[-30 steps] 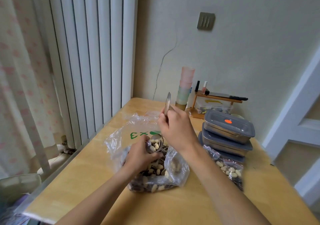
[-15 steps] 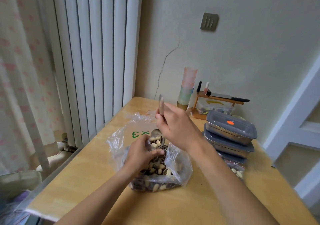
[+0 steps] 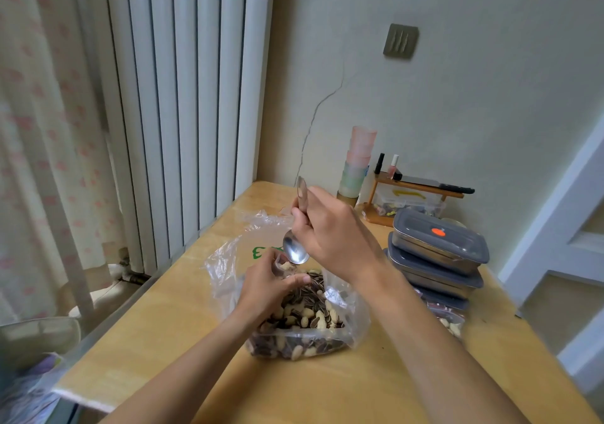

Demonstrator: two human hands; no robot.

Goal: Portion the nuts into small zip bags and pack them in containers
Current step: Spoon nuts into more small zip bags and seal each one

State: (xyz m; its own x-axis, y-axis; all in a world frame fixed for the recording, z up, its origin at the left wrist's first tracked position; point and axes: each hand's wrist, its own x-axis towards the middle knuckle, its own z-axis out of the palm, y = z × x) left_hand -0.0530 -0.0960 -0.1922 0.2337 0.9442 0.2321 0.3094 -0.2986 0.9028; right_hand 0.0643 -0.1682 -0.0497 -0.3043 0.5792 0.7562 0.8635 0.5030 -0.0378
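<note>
Our right hand (image 3: 330,237) grips spoon (image 3: 295,251) | our left hand (image 3: 266,284) pinches small bag (image 3: 283,266) | above nut bag (image 3: 304,322)

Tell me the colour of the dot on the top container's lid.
Orange-red dot, head view.

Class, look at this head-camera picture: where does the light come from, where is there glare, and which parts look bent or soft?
Head view: soft daylight from the curtained left side; glare glints on the spoon and the clear plastic bag; the wide lens bows the door frame at the right edge; the forearms and lower corners look smeared.
</note>
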